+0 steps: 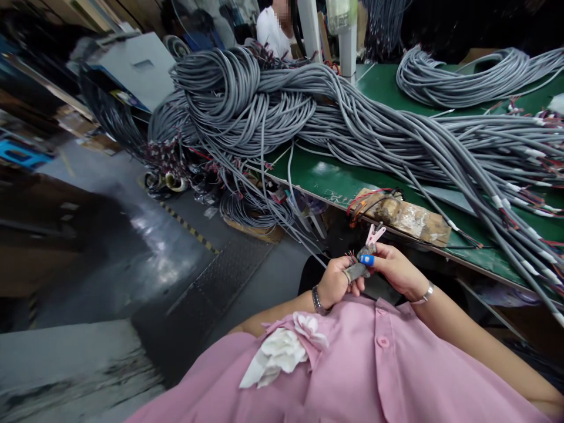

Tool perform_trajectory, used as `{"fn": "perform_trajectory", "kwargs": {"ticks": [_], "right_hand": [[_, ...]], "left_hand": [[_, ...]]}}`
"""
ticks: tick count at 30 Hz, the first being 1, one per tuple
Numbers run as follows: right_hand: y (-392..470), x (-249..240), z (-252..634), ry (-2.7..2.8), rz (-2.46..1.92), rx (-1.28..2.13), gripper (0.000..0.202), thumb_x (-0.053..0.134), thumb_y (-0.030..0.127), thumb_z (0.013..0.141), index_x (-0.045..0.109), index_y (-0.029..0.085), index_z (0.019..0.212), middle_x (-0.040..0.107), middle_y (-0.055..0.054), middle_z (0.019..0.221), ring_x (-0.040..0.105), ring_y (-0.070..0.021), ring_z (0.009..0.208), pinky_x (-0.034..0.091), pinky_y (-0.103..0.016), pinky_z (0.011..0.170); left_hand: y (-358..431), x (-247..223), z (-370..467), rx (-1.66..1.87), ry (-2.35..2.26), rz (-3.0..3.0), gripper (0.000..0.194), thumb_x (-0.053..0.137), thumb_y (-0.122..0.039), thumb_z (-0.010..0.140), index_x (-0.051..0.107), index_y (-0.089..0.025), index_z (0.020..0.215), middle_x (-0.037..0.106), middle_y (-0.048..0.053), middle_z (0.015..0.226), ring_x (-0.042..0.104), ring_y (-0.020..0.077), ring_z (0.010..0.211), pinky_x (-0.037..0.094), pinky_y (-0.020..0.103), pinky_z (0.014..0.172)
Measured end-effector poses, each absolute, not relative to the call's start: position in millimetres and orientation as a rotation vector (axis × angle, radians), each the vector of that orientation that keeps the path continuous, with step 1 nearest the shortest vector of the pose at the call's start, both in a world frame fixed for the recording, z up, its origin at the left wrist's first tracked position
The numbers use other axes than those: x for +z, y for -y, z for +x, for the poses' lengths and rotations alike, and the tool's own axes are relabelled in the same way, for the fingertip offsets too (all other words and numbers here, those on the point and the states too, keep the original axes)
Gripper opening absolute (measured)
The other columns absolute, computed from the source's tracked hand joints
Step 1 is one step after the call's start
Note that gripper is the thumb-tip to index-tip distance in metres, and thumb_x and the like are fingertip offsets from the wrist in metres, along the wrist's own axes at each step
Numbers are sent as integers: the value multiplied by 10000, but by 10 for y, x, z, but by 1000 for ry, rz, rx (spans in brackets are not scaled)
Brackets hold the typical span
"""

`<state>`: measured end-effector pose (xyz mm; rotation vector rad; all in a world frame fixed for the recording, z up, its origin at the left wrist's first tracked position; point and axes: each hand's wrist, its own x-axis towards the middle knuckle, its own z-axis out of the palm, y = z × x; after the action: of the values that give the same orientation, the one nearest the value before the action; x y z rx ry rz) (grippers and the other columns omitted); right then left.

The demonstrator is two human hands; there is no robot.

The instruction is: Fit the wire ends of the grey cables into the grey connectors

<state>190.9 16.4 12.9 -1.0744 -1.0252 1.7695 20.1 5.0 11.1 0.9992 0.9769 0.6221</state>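
My left hand (335, 283) is closed in front of my shirt, round the end of a grey cable; thin reddish wires (351, 255) stick up from the grip. Grey wrapping covers some of its fingers. My right hand (400, 269) meets it, thumb and fingers pinched together close to the wires; what lies between them is hidden. A blue band (366, 259) sits on the right thumb. Just beyond the right fingertips shows a pink clip (374, 235), like a clothes peg; I cannot tell whether the hand touches it.
Thick bundles of grey cable (282, 111) lie over the green table (326, 173) and hang off its left end. A taped wooden block (409, 220) sits at the near edge. Another coil (467, 79) is behind. Across the table is a person in a white shirt (272, 32).
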Motion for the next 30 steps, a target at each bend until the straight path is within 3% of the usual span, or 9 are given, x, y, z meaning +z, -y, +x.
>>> {"fn": "perform_trajectory", "kwargs": {"ticks": [6, 13, 20, 24, 30], "right_hand": [[-103, 137, 1880, 1064, -1131, 1693, 219, 762, 353, 690, 679, 164, 763, 637, -10, 677, 512, -112, 582, 392, -253, 568], [-75, 57, 1825, 960, -1169, 1601, 220, 763, 369, 688, 681, 169, 727, 609, 3, 623, 474, -103, 552, 372, -261, 558], [-57, 73, 1831, 927, -1145, 1640, 193, 766, 337, 697, 677, 168, 728, 629, -12, 671, 508, -115, 599, 390, -259, 573], [-70, 39, 1961, 884, -1004, 1812, 227, 788, 295, 674, 686, 183, 843, 653, -24, 792, 546, -129, 669, 434, -278, 641], [-280, -76, 2063, 578, -942, 1842, 369, 583, 569, 798, 676, 217, 860, 644, -33, 815, 543, -127, 632, 480, -279, 636]], "left_hand": [[-56, 126, 197, 533, -926, 1097, 391, 624, -500, 761, 596, -114, 709, 634, 42, 578, 555, 90, 417, 310, 174, 391], [-34, 127, 198, 668, -984, 1013, 420, 579, -525, 784, 620, -110, 736, 642, 46, 589, 576, 104, 429, 325, 185, 392], [-13, 59, 213, 801, -997, 910, 386, 592, -506, 778, 594, -124, 725, 628, 27, 555, 538, 90, 387, 287, 186, 377], [-26, 73, 210, 837, -981, 879, 377, 606, -495, 762, 578, -126, 688, 609, 22, 522, 503, 81, 356, 277, 191, 366], [-74, 182, 263, 821, -880, 782, 350, 631, -468, 737, 586, -124, 697, 590, 14, 493, 471, 84, 326, 259, 195, 330]]}}
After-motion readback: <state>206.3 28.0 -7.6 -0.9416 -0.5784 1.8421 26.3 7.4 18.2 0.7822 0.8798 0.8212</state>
